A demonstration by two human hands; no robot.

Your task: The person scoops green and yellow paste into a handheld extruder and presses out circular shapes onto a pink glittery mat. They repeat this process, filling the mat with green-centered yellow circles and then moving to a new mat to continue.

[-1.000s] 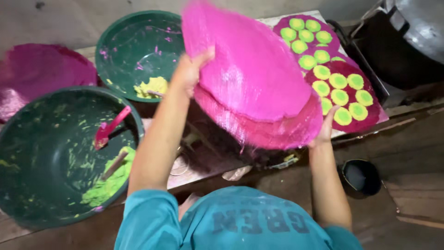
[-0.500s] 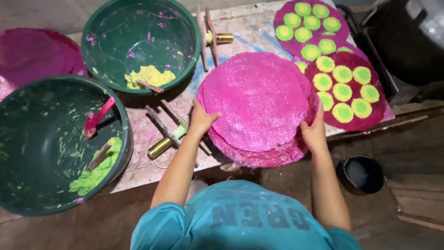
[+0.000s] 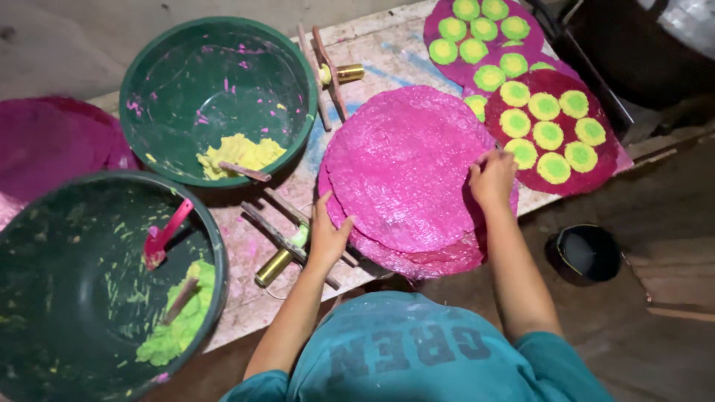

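Both hands rest open on the stack of pink discs (image 3: 406,175) (mid-table): left hand (image 3: 328,238) on its near-left edge, right hand (image 3: 491,177) on its right edge, neither gripping.

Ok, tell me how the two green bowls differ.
The far bowl holds yellow paste and pink flecks; the near bowl holds green paste and green smears. The near bowl has a pink spatula in it; the far bowl has only a stick. Both are round, dark green and nearly empty.
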